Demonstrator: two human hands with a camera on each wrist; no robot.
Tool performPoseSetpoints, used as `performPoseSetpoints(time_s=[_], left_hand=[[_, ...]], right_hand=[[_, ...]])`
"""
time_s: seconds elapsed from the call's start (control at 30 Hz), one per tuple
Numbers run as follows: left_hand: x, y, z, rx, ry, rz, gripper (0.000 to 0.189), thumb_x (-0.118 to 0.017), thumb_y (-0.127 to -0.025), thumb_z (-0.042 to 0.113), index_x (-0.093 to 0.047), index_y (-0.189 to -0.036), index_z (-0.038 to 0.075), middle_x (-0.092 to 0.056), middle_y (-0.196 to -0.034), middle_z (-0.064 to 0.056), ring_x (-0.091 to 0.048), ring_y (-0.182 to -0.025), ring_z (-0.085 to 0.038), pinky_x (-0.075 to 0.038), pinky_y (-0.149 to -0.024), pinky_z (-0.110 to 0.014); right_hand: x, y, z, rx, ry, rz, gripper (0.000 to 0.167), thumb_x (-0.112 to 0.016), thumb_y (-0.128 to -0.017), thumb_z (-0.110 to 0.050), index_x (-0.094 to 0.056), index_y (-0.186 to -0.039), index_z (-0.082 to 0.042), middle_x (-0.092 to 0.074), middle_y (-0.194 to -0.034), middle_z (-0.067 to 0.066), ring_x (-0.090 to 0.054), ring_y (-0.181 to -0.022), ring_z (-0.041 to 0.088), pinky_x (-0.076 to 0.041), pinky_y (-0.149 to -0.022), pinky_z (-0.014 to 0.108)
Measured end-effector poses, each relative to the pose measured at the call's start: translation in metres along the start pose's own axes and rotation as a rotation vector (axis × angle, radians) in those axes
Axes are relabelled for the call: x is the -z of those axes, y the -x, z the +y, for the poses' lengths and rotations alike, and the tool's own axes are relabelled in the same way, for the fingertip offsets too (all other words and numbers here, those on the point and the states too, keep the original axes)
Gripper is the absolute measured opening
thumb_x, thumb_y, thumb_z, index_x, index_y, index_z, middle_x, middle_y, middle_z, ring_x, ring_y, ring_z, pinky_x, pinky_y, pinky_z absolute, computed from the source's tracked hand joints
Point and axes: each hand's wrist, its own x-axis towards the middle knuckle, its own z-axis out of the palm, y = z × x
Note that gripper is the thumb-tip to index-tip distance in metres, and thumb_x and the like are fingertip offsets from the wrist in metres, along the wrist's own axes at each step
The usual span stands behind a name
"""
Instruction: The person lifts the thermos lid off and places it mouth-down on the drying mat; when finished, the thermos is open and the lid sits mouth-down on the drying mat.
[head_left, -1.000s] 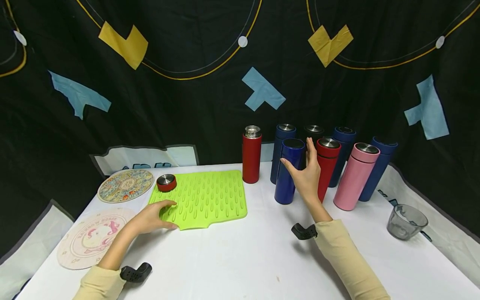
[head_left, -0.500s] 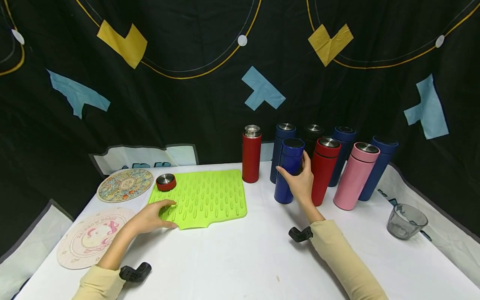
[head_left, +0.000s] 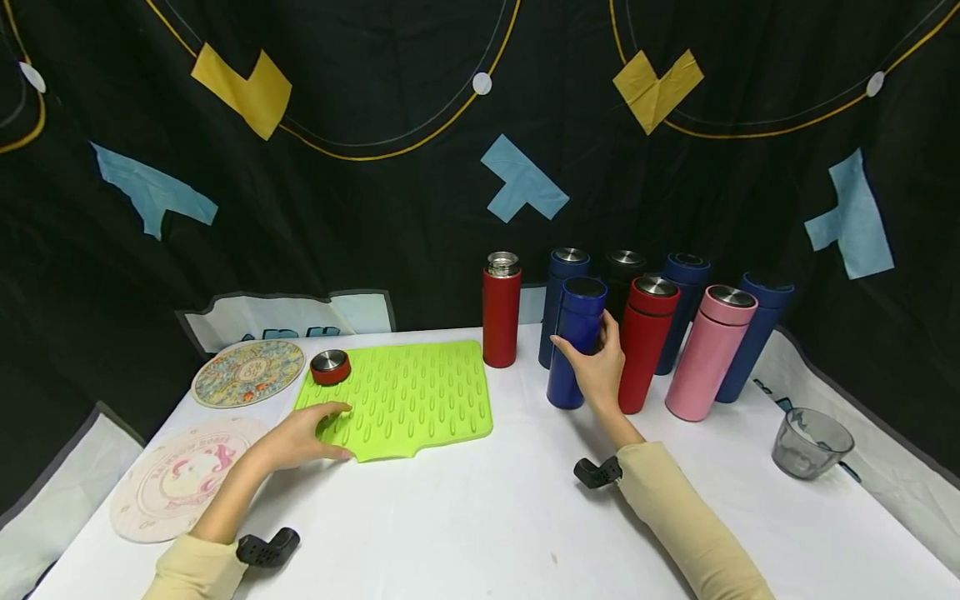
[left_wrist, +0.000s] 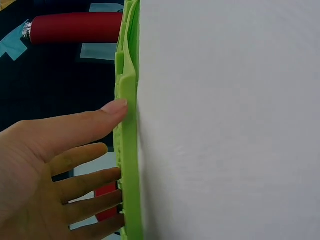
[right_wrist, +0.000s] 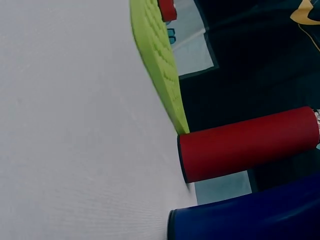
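My right hand [head_left: 600, 373] grips a glossy dark-blue thermos bottle [head_left: 579, 325], thumb across its front and fingers round its right side. The bottle stands upright on the white table; in the right wrist view its lower part [right_wrist: 240, 220] shows, with the hand out of frame. My left hand [head_left: 300, 435] is at the near left corner of a lime-green ridged mat [head_left: 412, 387]. In the left wrist view, the thumb reaches the mat's edge [left_wrist: 130, 140] and the fingers are spread. A red lid [head_left: 331, 367] with a steel top lies on the mat's far left corner.
A lidless red thermos [head_left: 501, 321] stands behind the mat's right side. Beside the blue bottle are a red thermos [head_left: 647, 350], a pink thermos [head_left: 708, 358] and several darker ones. A glass cup [head_left: 812, 444] sits far right. Two round coasters [head_left: 247, 373] lie at left.
My right hand has moved left from an open pose beside the blue thermos and closed round it. The thermos has stayed in place. My left hand has kept its place by the mat.
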Motion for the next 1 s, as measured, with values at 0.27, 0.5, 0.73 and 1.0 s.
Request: performPoseSetpoints(time_s=[0.27,0.5,0.73,1.0], left_hand=[[0.017,-0.004,0.027,-0.081,-0.010,0.041,0.068,-0.083,-0.076,0.023,-0.053,-0.131,-0.005,-0.053,-0.131,-0.027,-0.046,-0.123,-0.046,-0.039,-0.098,-0.060],[0.030,-0.019,0.073,-0.145,-0.001,0.080,0.068,-0.081,-0.079,0.026,-0.051,-0.136,0.002,-0.053,-0.135,-0.019,-0.046,-0.126,-0.039,-0.038,-0.101,-0.059],[0.036,-0.034,0.119,-0.224,0.068,0.106,0.072,-0.080,-0.080,0.026,-0.046,-0.141,0.009,-0.048,-0.142,-0.011,-0.042,-0.131,-0.032,-0.038,-0.103,-0.056],[0.044,-0.041,0.148,-0.304,0.200,0.250,0.077,-0.080,-0.080,0.024,-0.041,-0.146,0.018,-0.038,-0.150,-0.004,-0.036,-0.136,-0.027,-0.038,-0.103,-0.057]], right_hand=[[0.003,0.000,-0.019,0.034,-0.050,0.001,0.081,-0.085,-0.075,-0.015,-0.042,-0.142,-0.006,-0.053,-0.138,0.014,-0.052,-0.124,0.029,-0.040,-0.105,0.044],[0.008,0.008,-0.074,0.063,-0.057,-0.066,0.077,-0.081,-0.077,-0.005,-0.040,-0.142,0.002,-0.052,-0.136,0.021,-0.052,-0.124,0.033,-0.042,-0.103,0.044],[0.008,0.014,-0.090,0.145,-0.096,-0.118,0.074,-0.081,-0.076,-0.001,-0.043,-0.140,0.003,-0.055,-0.132,0.021,-0.055,-0.120,0.033,-0.043,-0.102,0.047],[0.003,0.011,-0.075,0.333,-0.012,-0.254,0.082,-0.086,-0.071,-0.010,-0.046,-0.142,-0.009,-0.058,-0.132,0.013,-0.057,-0.118,0.032,-0.045,-0.099,0.051]])
